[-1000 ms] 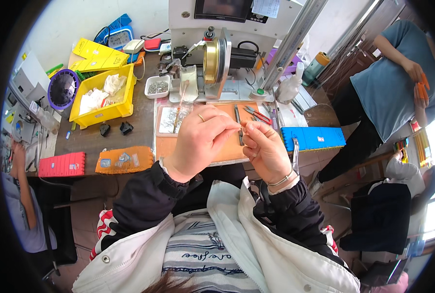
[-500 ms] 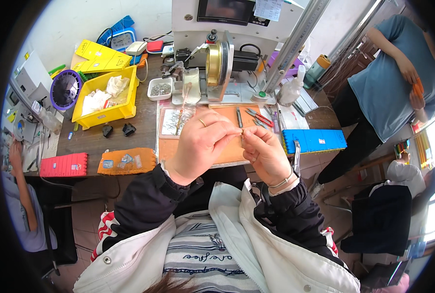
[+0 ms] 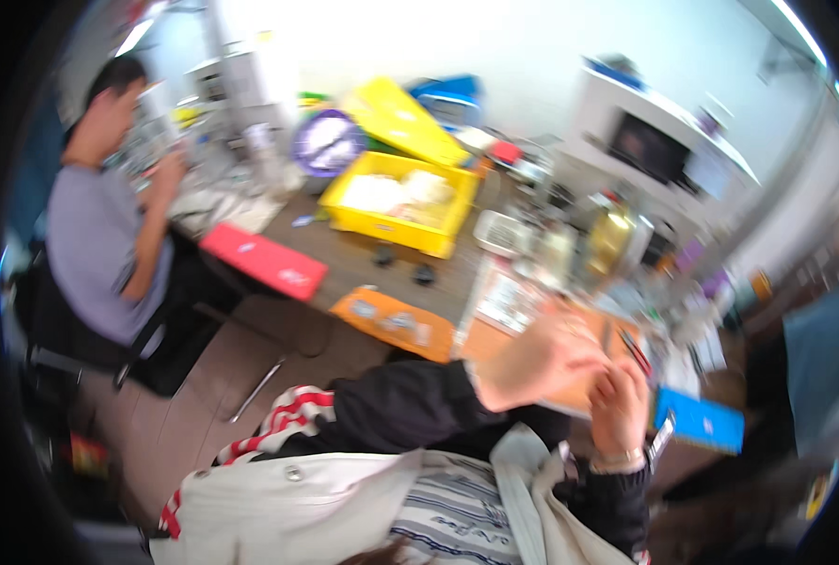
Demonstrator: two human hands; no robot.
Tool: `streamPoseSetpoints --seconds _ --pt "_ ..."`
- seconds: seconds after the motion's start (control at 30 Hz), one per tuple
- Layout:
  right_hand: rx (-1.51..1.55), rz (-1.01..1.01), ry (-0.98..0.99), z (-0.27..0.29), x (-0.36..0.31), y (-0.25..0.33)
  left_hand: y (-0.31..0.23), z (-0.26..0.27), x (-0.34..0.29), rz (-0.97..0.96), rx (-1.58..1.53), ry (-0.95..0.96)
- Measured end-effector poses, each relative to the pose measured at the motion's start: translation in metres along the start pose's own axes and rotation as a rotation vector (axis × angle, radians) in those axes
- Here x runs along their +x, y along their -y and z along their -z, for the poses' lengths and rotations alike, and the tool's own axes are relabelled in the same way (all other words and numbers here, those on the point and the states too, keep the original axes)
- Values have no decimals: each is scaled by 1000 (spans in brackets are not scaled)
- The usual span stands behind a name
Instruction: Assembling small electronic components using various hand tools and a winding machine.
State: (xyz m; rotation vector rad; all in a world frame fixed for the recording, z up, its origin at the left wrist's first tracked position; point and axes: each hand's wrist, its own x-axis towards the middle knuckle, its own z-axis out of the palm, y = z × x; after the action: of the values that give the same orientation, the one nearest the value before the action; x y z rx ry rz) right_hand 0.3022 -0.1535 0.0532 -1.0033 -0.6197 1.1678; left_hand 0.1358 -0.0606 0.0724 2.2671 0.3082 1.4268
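Observation:
My left hand (image 3: 551, 356) and my right hand (image 3: 619, 405) meet in front of me, fingertips pinched together. Whatever sits between the fingertips is too small and smeared to make out. Beneath them lies an orange work mat (image 3: 483, 343). A flat clear tray (image 3: 509, 303) of small pieces rests on the mat, just beyond my left hand. Close to my right fingers is a red-handled hand tool (image 3: 636, 351), blurred. Behind the mat stands a machine with a gold-coloured wheel (image 3: 610, 237).
A yellow bin (image 3: 391, 229) holding white bundles stands on the table (image 3: 344, 268), near a small white dish (image 3: 499, 234). Along the front edge are red (image 3: 264, 262), orange (image 3: 391, 323) and blue (image 3: 700, 420) panels. A person (image 3: 109, 226) sits at the left; a blue garment (image 3: 819, 367) shows at the right.
The whole view has swung left and tilted, blurring the picture and bringing the seated person fully into sight. My hands stay pinched together and now appear further right and lower in the view.

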Motion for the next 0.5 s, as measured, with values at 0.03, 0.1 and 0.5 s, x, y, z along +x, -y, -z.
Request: streamPoseSetpoints --seconds 0.03,0.1,0.5 --pt "0 41 -21 -4 -2 1 -1 -1 1 -19 -5 -18" --pt "42 65 -29 -9 -3 0 -4 0 4 -40 -21 -54" --pt "69 14 138 -21 25 -2 0 17 23 -10 310 -18"
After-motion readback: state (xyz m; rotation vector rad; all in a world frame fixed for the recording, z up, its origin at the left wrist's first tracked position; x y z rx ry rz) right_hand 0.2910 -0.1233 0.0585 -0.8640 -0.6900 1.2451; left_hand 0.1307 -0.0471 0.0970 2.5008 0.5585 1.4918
